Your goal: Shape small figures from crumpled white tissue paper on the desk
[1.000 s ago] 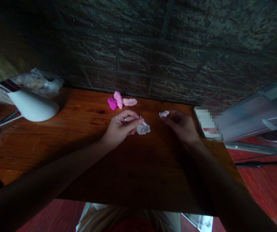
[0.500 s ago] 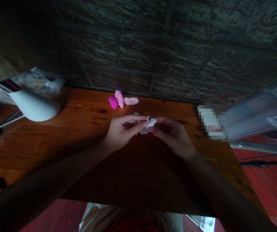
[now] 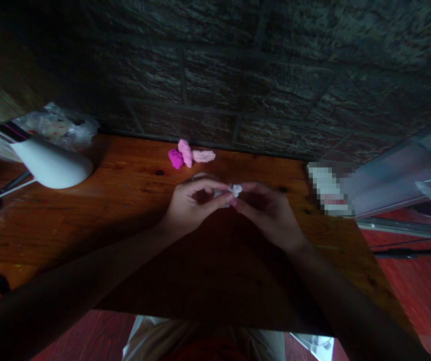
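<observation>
Above the middle of the wooden table, my left hand and my right hand meet at a small crumpled white plastic bag. Thumb and forefinger of each hand pinch its gathered, twisted end. A paler part of the bag shows between the left fingers, and the rest is hidden behind them. Beyond my left hand, near the wall, lie three lumps of modelling clay touching one another: a magenta lump, a pink lump and a pale pink lump.
At the left a white cone-shaped holder stands on the table, with a clear plastic bag behind it. A dark brick wall borders the back. A blurred-out pale object lies at the right edge.
The fingers of my left hand have curled in further around the white bag, and less of it shows. My right hand keeps its pinch almost in place.
</observation>
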Demonstrator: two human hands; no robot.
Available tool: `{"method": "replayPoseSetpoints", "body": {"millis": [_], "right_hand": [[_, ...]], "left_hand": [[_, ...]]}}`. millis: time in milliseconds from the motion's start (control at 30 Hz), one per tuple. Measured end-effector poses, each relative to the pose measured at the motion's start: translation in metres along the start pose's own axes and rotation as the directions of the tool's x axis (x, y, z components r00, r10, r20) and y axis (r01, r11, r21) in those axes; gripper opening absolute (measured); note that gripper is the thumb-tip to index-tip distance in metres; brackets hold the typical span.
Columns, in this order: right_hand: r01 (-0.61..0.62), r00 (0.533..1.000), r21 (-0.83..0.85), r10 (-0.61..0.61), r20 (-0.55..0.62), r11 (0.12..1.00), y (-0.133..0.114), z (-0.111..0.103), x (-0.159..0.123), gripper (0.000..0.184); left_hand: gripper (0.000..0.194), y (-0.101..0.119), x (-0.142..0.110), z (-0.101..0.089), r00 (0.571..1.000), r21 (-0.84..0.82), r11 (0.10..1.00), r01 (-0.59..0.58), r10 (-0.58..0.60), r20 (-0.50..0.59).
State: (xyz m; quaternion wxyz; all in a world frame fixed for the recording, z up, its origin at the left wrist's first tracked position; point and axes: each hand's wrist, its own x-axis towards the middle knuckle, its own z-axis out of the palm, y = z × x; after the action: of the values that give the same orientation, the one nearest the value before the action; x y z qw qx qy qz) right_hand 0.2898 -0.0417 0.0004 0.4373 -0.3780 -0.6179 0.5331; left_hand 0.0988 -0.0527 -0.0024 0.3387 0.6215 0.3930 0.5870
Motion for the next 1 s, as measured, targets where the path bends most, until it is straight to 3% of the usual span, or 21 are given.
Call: {"method": "replayPoseSetpoints", "body": {"millis": [167,467,1000], "right_hand": [[-0.006,1.000,0.018,0.006,-0.004,1.000,-0.0001,0.0009,-0.0006,0.030],[0.011,0.998,-0.104,-0.016,-0.054,0.995,0.0005,0.0016,-0.0020,0.032],[0.039,0.996,-0.229,-0.056,-0.070,0.973,-0.0007,0.0017,-0.0029,0.028]], "left_hand": [[0.014,0.0003,-0.0016,0.0016,0.996,-0.115,0.990,0.086,-0.082,0.034],[0.019,0.0018,-0.0044,0.0028,0.985,-0.063,0.983,0.170,-0.171,-0.009],[0.015,0.0014,-0.0032,0.0031,0.995,-0.116,0.988,0.100,-0.100,0.002]]}}
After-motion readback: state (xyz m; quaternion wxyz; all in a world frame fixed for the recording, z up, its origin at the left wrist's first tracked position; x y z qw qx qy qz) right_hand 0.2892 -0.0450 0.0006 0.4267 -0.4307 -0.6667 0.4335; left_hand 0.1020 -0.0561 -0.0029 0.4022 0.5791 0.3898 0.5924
